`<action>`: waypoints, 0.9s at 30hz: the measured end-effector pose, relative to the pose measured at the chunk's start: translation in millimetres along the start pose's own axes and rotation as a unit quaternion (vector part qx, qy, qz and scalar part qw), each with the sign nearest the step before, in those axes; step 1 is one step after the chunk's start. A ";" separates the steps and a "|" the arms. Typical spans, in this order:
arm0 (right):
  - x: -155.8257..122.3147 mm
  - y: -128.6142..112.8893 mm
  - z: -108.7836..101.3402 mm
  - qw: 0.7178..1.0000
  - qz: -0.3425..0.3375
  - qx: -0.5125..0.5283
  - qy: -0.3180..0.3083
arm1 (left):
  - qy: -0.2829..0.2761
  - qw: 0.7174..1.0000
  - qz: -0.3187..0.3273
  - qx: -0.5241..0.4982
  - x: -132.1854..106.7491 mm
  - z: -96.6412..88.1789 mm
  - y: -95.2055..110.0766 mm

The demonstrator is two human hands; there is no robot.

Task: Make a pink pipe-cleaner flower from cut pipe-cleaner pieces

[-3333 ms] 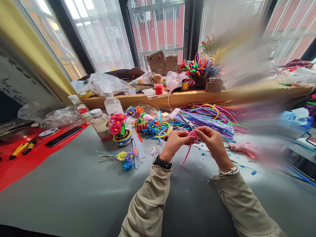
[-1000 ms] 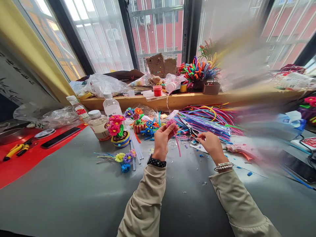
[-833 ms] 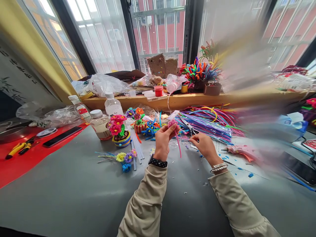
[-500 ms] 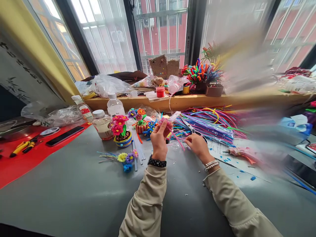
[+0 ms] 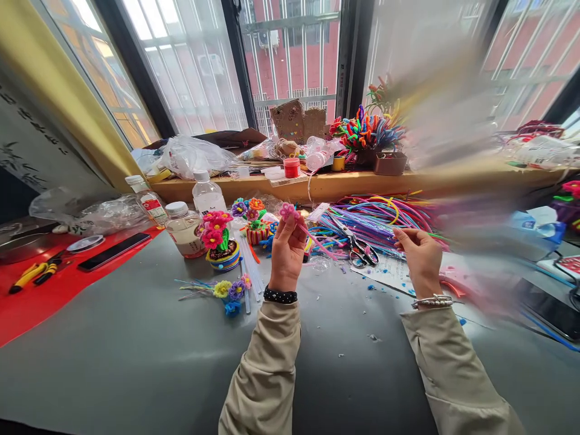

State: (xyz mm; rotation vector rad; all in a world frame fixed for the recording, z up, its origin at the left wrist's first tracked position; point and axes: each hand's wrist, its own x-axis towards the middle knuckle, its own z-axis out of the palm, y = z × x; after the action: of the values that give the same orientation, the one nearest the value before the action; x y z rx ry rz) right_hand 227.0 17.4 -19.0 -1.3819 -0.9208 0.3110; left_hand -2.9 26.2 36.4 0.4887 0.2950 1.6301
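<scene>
My left hand (image 5: 288,257) is raised over the table and pinches a pink pipe-cleaner flower (image 5: 289,210). The flower's pink stem (image 5: 321,243) slants down to the right. Scissors (image 5: 364,252) with dark handles lie on the table between my hands. My right hand (image 5: 422,261) hovers to their right with thumb and forefinger pinched together; whatever is between the fingertips is too small to make out. Behind the scissors a bundle of coloured pipe cleaners (image 5: 385,211) is spread out.
Left of my left hand stand a potted pink pipe-cleaner flower (image 5: 215,229), bottles (image 5: 185,229) and loose finished flowers (image 5: 235,291). Further left, a phone (image 5: 113,252) and pliers (image 5: 29,277) lie on red sheeting. Blue scraps dot a paper sheet (image 5: 385,273). The right side is blurred.
My right hand has left the scissors on the table and moved to the right. My left hand has shifted slightly left, and the pink flower shows more clearly above its fingers.
</scene>
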 end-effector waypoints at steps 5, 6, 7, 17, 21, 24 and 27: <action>-8.5 -9.1 -1.4 0.997 -0.017 -0.052 -0.050 | -0.061 0.996 -0.024 -0.065 1.5 -4.7 12.6; -10.4 -10.9 -0.3 0.997 -0.027 -0.059 -0.052 | -0.090 0.992 -0.015 -0.090 1.0 -6.2 17.7; -12.1 -12.5 0.7 0.995 -0.038 -0.071 -0.052 | -0.125 0.985 -0.007 -0.116 0.2 -7.8 23.1; -16.8 -9.2 11.2 0.992 -0.091 -0.065 -0.056 | -0.140 0.986 0.009 -0.095 -4.7 -3.9 30.2; -11.7 -6.7 7.4 0.997 -0.065 0.034 0.037 | -0.092 0.995 -0.003 -0.040 -3.9 -1.0 26.1; -10.1 -12.7 2.4 0.991 -0.057 0.091 0.079 | -0.089 0.995 0.048 -0.015 -5.3 -3.0 30.2; -17.5 -22.5 2.7 0.990 -0.059 0.054 0.115 | -0.062 0.991 0.114 0.024 -7.4 -5.3 33.4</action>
State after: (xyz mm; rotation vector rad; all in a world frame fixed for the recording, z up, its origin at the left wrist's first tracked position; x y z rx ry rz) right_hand 207.0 2.6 -5.0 -1.2284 -0.7792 0.1065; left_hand -34.3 15.3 46.3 0.6782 0.1909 1.8077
